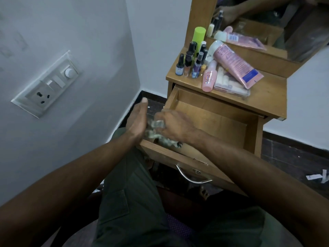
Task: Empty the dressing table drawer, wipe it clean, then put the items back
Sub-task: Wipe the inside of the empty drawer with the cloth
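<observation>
Here, toiletries [229, 68] crowd the tabletop [267, 97] above the drawer [222, 120].

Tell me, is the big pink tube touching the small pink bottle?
Touching. The head view shows the big pink tube lying across the small pink bottle's cap end, no gap showing.

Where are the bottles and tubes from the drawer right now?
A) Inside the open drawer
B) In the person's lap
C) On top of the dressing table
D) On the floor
C: the bottles and pink tube sit on the dressing table top, and the open drawer shows bare wood.
</observation>
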